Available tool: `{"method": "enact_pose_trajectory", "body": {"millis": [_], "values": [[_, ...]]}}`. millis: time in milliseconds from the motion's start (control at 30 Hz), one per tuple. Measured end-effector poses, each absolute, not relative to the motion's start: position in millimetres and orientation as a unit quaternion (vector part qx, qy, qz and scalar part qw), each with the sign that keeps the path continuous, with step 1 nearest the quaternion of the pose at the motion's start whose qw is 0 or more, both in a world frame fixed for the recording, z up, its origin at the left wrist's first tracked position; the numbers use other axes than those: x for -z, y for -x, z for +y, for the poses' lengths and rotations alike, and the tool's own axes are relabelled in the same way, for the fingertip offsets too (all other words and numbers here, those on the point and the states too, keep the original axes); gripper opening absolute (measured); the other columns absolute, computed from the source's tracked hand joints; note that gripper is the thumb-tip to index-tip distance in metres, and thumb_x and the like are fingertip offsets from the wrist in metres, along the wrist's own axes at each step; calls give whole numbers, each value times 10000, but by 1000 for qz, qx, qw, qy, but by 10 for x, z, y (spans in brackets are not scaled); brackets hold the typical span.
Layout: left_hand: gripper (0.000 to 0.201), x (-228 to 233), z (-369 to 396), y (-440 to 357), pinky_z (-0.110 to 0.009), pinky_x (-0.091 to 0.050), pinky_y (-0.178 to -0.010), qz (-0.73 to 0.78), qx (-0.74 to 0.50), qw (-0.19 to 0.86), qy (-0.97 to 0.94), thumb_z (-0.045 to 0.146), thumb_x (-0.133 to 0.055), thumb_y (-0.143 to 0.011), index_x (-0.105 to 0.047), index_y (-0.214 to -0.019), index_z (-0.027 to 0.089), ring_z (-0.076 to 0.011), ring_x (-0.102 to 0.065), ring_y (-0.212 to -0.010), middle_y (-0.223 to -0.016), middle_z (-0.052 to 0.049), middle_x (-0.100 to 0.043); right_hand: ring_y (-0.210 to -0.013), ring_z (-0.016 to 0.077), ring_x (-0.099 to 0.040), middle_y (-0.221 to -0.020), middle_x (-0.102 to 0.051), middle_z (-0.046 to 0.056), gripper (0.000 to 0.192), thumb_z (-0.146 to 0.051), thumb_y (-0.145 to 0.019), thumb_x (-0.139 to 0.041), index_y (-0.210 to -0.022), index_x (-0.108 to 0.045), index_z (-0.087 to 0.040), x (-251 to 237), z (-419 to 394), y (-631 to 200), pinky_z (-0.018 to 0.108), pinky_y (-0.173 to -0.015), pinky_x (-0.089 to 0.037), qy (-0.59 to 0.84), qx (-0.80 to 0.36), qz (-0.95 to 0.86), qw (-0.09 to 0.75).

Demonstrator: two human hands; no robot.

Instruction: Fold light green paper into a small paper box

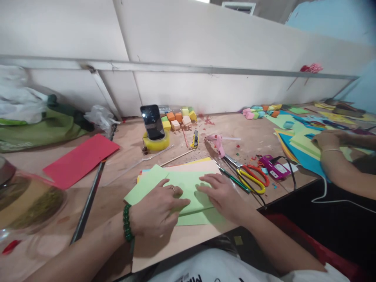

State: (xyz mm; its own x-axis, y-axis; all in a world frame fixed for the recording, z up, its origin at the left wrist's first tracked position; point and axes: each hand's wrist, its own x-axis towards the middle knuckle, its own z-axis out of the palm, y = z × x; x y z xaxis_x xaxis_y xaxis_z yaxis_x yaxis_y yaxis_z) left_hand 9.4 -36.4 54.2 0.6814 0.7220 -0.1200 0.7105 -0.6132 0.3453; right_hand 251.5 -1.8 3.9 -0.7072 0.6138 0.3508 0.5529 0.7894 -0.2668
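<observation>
Light green paper lies in front of me on a stack of coloured sheets, with a fold or overlapping edge toward my body. My left hand, with a green bead bracelet at the wrist, rests on the paper with its fingers apart. On the paper's right part lies my right hand, fingers spread and pressing on the sheet. Neither hand grips anything. Under the green paper, a pale peach sheet reaches to the table's front edge.
Scissors, a green pencil, a pink glue gun and a purple power strip lie to the right. A phone leans on a tape roll. Red paper lies left; another person's hand works at right.
</observation>
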Motion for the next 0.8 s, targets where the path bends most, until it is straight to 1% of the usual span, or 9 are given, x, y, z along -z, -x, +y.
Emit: {"method": "enact_pose_trajectory", "body": {"millis": [67, 133, 200, 300, 400, 533, 700, 800], "values": [[411, -559, -393, -107, -543, -249, -1038, 401, -2, 186, -897, 193, -470, -764, -643, -1119, 307, -253, -613, -957, -1071, -58, -632, -1140, 237, -519, -1163, -657, 55, 337, -24, -849, -478, -1054, -645, -233, -101, -62, -2487, 485, -1011, -359, 267, -71, -944, 180], [418, -568, -408, -113, -563, -247, -1044, 398, 4, 184, -899, 186, -489, -746, -648, -1109, 320, -261, -613, -968, -1084, -56, -620, -1100, 219, -534, -1096, -686, 35, 311, -36, -859, -488, -1044, -644, -231, -114, -99, -2449, 472, -1021, -340, 223, -70, -958, 167], [407, -575, -415, -112, -570, -251, -1047, 393, 5, 182, -901, 185, -503, -735, -659, -1085, 321, -265, -609, -983, -1096, -57, -612, -1048, 209, -544, -1028, -700, 40, 279, -48, -868, -494, -1041, -641, -210, -93, -118, -2412, 440, -992, -363, 182, -60, -966, 171], [366, -588, -419, -104, -574, -247, -1053, 390, 0, 190, -901, 197, -519, -739, -684, -1042, 318, -267, -603, -995, -1098, -60, -612, -946, 191, -553, -937, -700, 55, 218, -53, -877, -500, -992, -646, -168, -58, -118, -2374, 364, -882, -427, 142, -58, -974, 168], [364, -592, -425, -98, -589, -236, -1052, 387, 6, 202, -900, 202, -538, -738, -696, -1040, 332, -267, -600, -989, -1080, -67, -610, -893, 178, -548, -907, -686, 62, 196, -48, -881, -498, -955, -647, -151, -71, -113, -2351, 314, -803, -451, 130, -71, -977, 152], [349, -580, -441, -101, -611, -224, -1051, 382, -1, 197, -903, 223, -558, -744, -701, -1041, 338, -272, -590, -986, -1079, -68, -597, -870, 177, -546, -893, -672, 68, 191, -51, -893, -478, -929, -640, -147, -113, -114, -2321, 314, -778, -452, 120, -64, -984, 118], [315, -598, -463, -116, -623, -201, -1062, 396, 19, 209, -894, 221, -585, -701, -712, -967, 330, -274, -583, -994, -1044, -61, -582, -854, 188, -524, -878, -647, 76, 125, -138, -918, -510, -909, -635, -146, -130, -119, -2294, 330, -756, -423, 91, -37, -992, 73], [281, -614, -475, -117, -615, -207, -1064, 397, 15, 215, -892, 228, -592, -683, -713, -921, 316, -277, -575, -1008, -1014, -60, -579, -830, 194, -503, -840, -629, 70, 121, -157, -907, -533, -830, -627, -146, -166, -136, -2282, 337, -741, -402, 68, -11, -997, 38]]}}
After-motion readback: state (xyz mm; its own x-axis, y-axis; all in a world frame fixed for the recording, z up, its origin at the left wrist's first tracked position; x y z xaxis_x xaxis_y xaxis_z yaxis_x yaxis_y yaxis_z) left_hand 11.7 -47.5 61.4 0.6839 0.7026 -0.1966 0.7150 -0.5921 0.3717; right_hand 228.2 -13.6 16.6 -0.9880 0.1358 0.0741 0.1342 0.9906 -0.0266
